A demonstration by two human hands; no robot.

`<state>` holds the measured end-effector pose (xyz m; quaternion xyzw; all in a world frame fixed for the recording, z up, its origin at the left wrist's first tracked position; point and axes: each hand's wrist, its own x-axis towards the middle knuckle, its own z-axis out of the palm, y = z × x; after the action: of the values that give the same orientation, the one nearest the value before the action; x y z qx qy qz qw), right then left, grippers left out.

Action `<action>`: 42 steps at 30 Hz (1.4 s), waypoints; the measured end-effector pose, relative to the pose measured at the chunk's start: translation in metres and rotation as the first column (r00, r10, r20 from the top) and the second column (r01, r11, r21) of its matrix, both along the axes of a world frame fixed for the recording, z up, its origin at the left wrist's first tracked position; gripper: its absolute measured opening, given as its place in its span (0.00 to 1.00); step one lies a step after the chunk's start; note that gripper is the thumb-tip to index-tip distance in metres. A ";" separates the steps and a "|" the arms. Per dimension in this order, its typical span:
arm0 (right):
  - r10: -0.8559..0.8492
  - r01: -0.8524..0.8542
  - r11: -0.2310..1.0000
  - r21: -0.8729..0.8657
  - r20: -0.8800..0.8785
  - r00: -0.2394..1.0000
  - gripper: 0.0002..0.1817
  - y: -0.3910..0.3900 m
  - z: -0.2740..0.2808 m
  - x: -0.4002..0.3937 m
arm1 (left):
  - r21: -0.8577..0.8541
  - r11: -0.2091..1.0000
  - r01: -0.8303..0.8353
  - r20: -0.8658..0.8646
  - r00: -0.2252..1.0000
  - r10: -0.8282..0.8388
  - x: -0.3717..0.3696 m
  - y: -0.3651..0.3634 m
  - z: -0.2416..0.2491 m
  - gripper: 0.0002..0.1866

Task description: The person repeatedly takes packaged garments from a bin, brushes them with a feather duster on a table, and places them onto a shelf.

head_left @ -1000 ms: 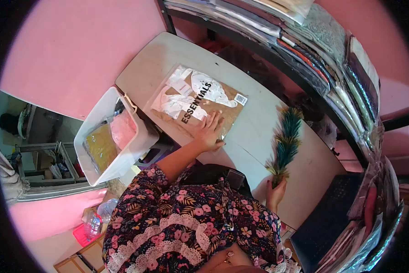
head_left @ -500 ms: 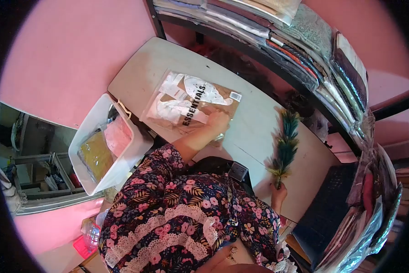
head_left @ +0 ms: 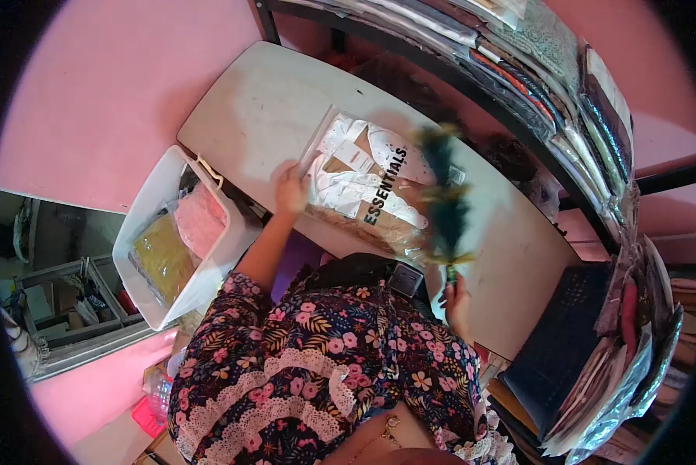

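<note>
A clear plastic garment bag [head_left: 371, 180] lettered "ESSENTIALS" lies on the table, with white printed cloth and brown card inside. My left hand [head_left: 290, 191] is at its left edge, fingers closed on the plastic border. My right hand [head_left: 456, 301] grips the handle of a feather duster [head_left: 447, 205] with dark green feathers and yellowish ends. The duster is blurred by motion and overlaps the bag's right end in this view.
A white plastic bin [head_left: 150, 291] with pink and mustard bagged items stands left of the table [head_left: 243, 101]. Shelving with stacked bagged textiles [head_left: 518, 93] curves along the back and right. A dark blue box-like item [head_left: 561, 341] is at the right.
The bag has shifted right. My left hand has moved from its right part to its left edge. My right hand has brought the duster leftward to the bag's right end.
</note>
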<state>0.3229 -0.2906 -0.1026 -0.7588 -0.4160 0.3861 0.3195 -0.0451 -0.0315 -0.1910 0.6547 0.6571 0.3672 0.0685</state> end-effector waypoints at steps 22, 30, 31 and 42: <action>0.581 -0.692 0.721 0.039 0.509 0.634 0.18 0.103 0.018 -0.047 | 0.115 0.981 -0.159 0.629 0.776 0.052 -0.083 -0.012 0.016 0.14; 0.660 -0.747 0.662 -0.067 0.525 0.538 0.19 0.125 0.036 -0.064 | 0.245 0.969 -0.013 0.395 0.914 -0.087 -0.026 -0.004 0.073 0.22; 0.645 -0.741 0.669 -0.051 0.535 0.546 0.18 0.128 0.040 -0.066 | 0.240 0.968 0.071 0.278 0.950 -0.139 -0.017 -0.004 0.074 0.25; 0.338 -0.403 0.914 -0.045 0.635 0.695 0.15 0.147 0.028 -0.054 | -0.119 0.910 0.396 -0.285 0.865 -0.414 -0.007 -0.012 0.016 0.38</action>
<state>0.2685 -0.1436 -0.0751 -0.7274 -0.6609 0.1453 0.1138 -0.0524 -0.0437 -0.1747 0.8243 0.5177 0.2208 0.0605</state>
